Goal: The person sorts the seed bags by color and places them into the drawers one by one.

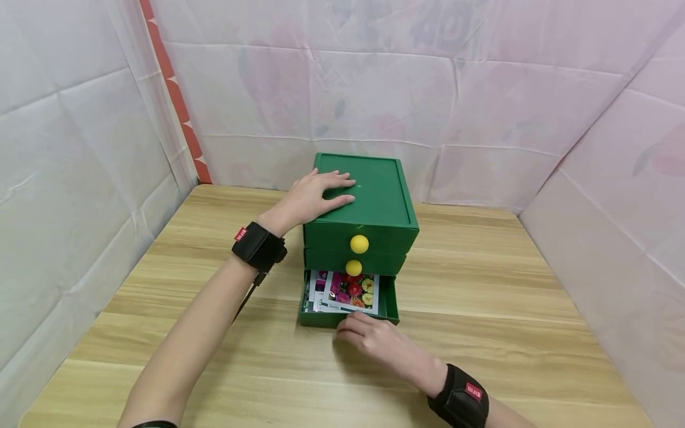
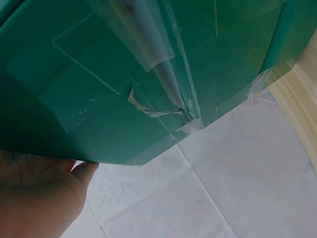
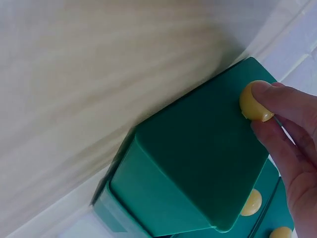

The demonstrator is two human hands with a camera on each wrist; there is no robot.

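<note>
I am pinching the yellow knob (image 3: 255, 102) of the bottom drawer (image 1: 349, 318) with my right hand (image 1: 377, 345), fingers curling round it. The drawer is standing pulled out toward me, its slide axis running straight from my grip back into the green cabinet (image 1: 360, 214). Seed packets (image 1: 349, 292) are lying just beyond my fingertips. My left hand (image 1: 311, 199) is pressing flat, fingers straight, on the cabinet top, farther from the drawer.

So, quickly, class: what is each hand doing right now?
Left hand: open, flat on the cabinet.
Right hand: pinching the drawer knob.
</note>
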